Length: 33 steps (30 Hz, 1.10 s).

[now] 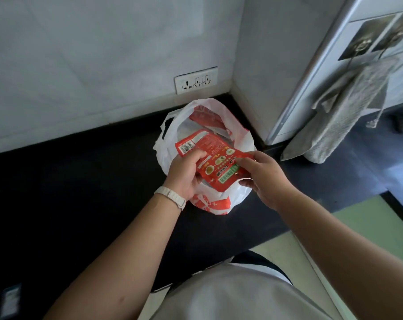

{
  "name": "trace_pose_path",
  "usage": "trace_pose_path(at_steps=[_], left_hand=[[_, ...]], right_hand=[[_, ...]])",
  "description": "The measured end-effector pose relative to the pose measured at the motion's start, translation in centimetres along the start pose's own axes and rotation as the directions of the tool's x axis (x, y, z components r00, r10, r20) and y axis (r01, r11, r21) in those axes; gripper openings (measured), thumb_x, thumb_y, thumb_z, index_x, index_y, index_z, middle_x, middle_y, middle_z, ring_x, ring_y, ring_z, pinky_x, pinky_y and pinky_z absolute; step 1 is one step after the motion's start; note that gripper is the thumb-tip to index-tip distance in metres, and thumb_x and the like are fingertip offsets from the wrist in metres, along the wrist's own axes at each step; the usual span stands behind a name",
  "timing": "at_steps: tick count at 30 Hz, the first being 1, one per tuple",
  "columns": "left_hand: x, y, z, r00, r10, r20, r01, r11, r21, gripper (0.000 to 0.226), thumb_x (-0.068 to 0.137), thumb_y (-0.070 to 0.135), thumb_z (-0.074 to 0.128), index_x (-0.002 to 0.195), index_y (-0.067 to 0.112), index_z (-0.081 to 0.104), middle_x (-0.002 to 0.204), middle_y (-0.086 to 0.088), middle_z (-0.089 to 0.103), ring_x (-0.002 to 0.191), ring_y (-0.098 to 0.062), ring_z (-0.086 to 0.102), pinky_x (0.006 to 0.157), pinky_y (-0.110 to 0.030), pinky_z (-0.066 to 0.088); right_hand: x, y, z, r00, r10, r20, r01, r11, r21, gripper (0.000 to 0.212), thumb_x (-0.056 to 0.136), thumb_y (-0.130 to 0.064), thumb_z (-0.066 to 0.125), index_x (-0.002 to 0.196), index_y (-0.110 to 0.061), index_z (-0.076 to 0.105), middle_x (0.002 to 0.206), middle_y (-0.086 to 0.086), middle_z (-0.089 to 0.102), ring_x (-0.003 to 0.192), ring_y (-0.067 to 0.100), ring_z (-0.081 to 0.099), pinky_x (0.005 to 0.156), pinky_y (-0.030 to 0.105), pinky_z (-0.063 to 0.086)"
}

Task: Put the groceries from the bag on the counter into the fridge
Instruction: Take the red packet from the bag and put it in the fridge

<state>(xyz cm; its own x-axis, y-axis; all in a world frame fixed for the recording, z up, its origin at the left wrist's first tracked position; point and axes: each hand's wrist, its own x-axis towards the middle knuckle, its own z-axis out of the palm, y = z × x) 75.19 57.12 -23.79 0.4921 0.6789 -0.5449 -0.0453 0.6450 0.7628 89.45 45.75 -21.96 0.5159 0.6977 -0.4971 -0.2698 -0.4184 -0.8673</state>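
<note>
From the head view, the only one I have, I look down on a white and red plastic bag standing open on the dark counter, pushed into the corner where the tiled wall meets the grey fridge, which I judge keeps the carry short. I hold a flat red packet just above the bag's mouth, printed side up with the barcode end away from me. My left hand, with a white band on its wrist, is closed on the packet's left edge, thumb on top, fingers beneath. My right hand pinches the right corner between thumb and forefinger, and that two-sided hold likely stops the limp packet from folding. Another red pack sits deeper in the bag against its far wall, so more remains to unload. A grey towel hangs on the fridge's side; I cannot tell whether the door is open. A socket plate sits on the wall behind the bag.
</note>
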Motion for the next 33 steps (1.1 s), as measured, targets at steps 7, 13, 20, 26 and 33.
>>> trace_pose_path(at_steps=[7,13,20,26,33], left_hand=[[-3.3,0.7,0.3,0.984,0.038,0.176,-0.041,0.999,0.013,0.033,0.091,0.013,0.064,0.124,0.011,0.06,0.115,-0.015,0.071,0.106,-0.032,0.069,0.094,-0.051,0.053],[-7.1,0.7,1.8,0.979,0.123,0.163,-0.118,0.992,-0.04,0.029,0.097,0.019,0.057,0.125,0.018,0.058,0.115,-0.011,0.072,0.106,-0.029,0.07,0.096,-0.052,0.051],[-11.2,-0.4,4.8,0.978,0.206,0.025,-0.205,0.978,-0.048,0.03,0.097,0.02,0.057,0.127,0.017,0.059,0.116,-0.009,0.072,0.106,-0.029,0.07,0.097,-0.053,0.051],[-14.3,-2.5,8.7,0.957,0.261,-0.129,-0.27,0.961,-0.06,0.028,0.097,0.019,0.058,0.124,0.014,0.062,0.115,-0.011,0.072,0.104,-0.03,0.07,0.095,-0.052,0.053],[-19.6,-5.6,9.2,0.878,0.277,-0.391,-0.325,0.944,-0.063,0.027,0.095,0.022,0.061,0.122,0.016,0.063,0.11,-0.011,0.074,0.1,-0.031,0.072,0.092,-0.052,0.054]], right_hand=[[-2.5,-2.1,-0.1,0.989,-0.125,0.078,0.135,0.98,-0.143,0.029,0.091,-0.025,0.069,0.117,-0.021,0.058,0.101,0.004,0.074,0.082,0.019,0.075,0.078,0.04,0.061],[-4.6,-3.3,-0.4,0.932,-0.309,0.191,0.355,0.886,-0.297,0.041,0.092,-0.028,0.067,0.127,-0.032,0.048,0.106,-0.005,0.066,0.083,0.011,0.073,0.067,0.031,0.062],[-6.0,-4.3,-2.9,0.892,-0.298,0.339,0.39,0.886,-0.248,0.042,0.092,-0.026,0.067,0.128,-0.031,0.047,0.105,-0.004,0.07,0.083,0.011,0.074,0.073,0.036,0.063],[-7.5,-4.1,-6.1,0.82,-0.344,0.458,0.468,0.863,-0.191,0.039,0.093,-0.022,0.066,0.125,-0.031,0.047,0.101,-0.006,0.069,0.083,0.007,0.073,0.07,0.029,0.061],[-9.2,-2.1,-5.4,0.747,-0.218,0.628,0.394,0.906,-0.155,0.038,0.091,-0.026,0.068,0.125,-0.03,0.051,0.101,-0.003,0.072,0.083,0.01,0.074,0.073,0.035,0.062]])
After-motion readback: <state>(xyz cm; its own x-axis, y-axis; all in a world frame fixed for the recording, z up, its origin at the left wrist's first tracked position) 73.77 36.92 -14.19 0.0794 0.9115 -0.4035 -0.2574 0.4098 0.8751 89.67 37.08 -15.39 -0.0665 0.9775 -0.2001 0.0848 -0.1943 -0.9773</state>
